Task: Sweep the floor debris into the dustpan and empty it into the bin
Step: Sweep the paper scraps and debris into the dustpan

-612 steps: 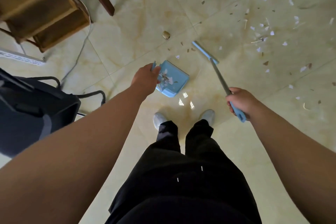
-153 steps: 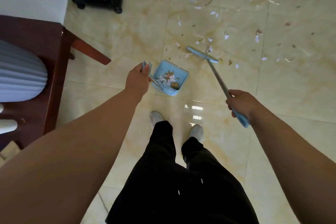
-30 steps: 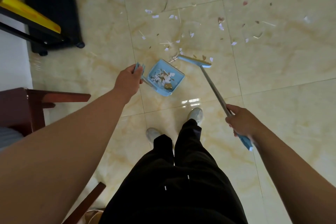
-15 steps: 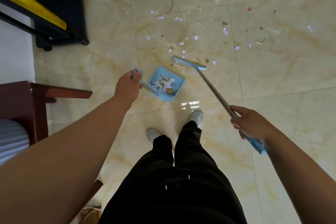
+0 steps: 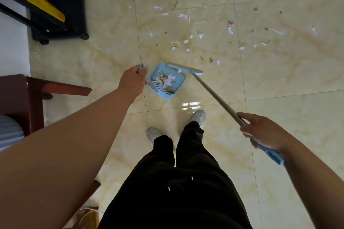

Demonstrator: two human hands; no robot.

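Head view: along the left edge of the floor (image 5: 288, 80), a dark red wooden furniture piece (image 5: 22, 95) is seen, with a black wheeled stand (image 5: 61, 2) carrying a yellow bar (image 5: 33, 0) farther up. The handle of the blue dustpan (image 5: 179, 82) is gripped by the left hand (image 5: 133, 82), fingers curled round it. The pan is set near the middle of the floor, ahead of the person's pale shoes (image 5: 198, 117); whether it rests on the tiles cannot be told. White paper scraps and brown bits are heaped inside it. The blue head of the broom (image 5: 186, 69) is laid against the pan's far lip. Toward the floor's far edge, loose debris (image 5: 200, 35) of white scraps, thin sticks and brown flakes is scattered over several tiles. The broom's grey pole is slanted down to the right, where it is clasped by the right hand (image 5: 264, 132), fingers wrapped round it just above the blue end grip.
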